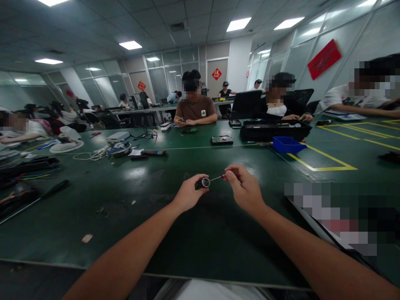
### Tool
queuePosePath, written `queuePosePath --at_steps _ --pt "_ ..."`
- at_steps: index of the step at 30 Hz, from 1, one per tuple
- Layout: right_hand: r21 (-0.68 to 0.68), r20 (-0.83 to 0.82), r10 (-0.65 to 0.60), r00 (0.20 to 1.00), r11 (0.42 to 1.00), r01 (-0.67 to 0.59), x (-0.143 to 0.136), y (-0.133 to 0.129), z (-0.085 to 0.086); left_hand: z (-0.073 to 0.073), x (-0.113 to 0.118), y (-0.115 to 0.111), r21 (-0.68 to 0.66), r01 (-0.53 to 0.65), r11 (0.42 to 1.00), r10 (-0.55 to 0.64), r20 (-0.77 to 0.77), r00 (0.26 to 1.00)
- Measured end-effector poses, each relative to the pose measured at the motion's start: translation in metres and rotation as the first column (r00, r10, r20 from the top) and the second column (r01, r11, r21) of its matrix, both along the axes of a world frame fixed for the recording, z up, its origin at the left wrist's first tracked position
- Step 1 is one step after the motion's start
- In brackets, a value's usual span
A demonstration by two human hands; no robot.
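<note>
My left hand is closed around a small dark cylindrical part, whose round, metal-rimmed end faces me and to the right. In my right hand is a thin screwdriver with a reddish handle, mostly covered by my fingers. Its shaft points left, and the tip meets or almost meets the round end; I cannot tell whether it touches. Both hands are above the green table. What the dark part belongs to is too small to make out.
Beyond my hands lie a circuit-board device, a blue bin and a long black casing. Tools and cables are at the left. A dark-handled tool lies nearer. A person in brown sits opposite.
</note>
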State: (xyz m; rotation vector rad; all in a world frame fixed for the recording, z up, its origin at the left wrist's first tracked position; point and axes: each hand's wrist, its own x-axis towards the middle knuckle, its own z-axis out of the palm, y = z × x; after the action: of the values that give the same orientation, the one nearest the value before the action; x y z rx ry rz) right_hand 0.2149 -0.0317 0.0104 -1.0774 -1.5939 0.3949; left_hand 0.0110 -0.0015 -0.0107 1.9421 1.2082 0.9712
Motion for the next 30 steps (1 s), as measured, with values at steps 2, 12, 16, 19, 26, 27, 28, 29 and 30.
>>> queuePosePath --at_steps 2,12,16,19,26,27,28,29,30 --pt "0.007 -0.002 0.002 1.0 1.0 -0.002 0.0 0.0 0.0 0.0 0.001 -0.001 0.01 0.009 1.0 -0.009 -0.008 1.0" --pt "0.0 0.151 -0.105 0.983 0.994 0.107 0.003 -0.003 0.01 0.001 -0.002 -0.001 0.087 -0.039 0.995 0.046 -0.074 0.996" --pt "-0.02 0.158 -0.008 0.987 1.0 0.012 0.003 -0.002 0.011 0.003 -0.002 -0.003 0.129 -0.048 0.991 0.066 -0.142 0.988" --pt "-0.057 0.165 0.002 0.986 0.998 0.007 0.003 -0.002 0.011 0.005 -0.002 -0.003 0.135 -0.056 0.989 0.08 -0.177 0.981" --pt "-0.102 0.037 -0.041 0.998 0.994 0.045 -0.001 0.0 0.008 0.005 -0.002 -0.002 0.138 -0.044 0.989 0.073 -0.215 0.974" --pt "-0.11 -0.016 -0.033 0.999 0.993 0.031 -0.002 0.001 0.007 0.005 -0.003 -0.001 0.14 -0.048 0.989 0.077 -0.216 0.973" --pt "-0.12 -0.068 -0.024 0.997 0.993 0.015 -0.002 0.002 0.005 0.005 -0.003 -0.001 0.14 -0.051 0.989 0.081 -0.216 0.973" --pt "-0.133 -0.119 -0.013 0.993 0.991 -0.003 -0.003 0.004 0.004 0.005 -0.003 -0.001 0.139 -0.051 0.989 0.081 -0.216 0.973" --pt "-0.15 -0.173 -0.003 0.985 0.988 -0.024 -0.003 0.006 0.002 0.006 -0.003 -0.001 0.138 -0.05 0.989 0.079 -0.214 0.974"
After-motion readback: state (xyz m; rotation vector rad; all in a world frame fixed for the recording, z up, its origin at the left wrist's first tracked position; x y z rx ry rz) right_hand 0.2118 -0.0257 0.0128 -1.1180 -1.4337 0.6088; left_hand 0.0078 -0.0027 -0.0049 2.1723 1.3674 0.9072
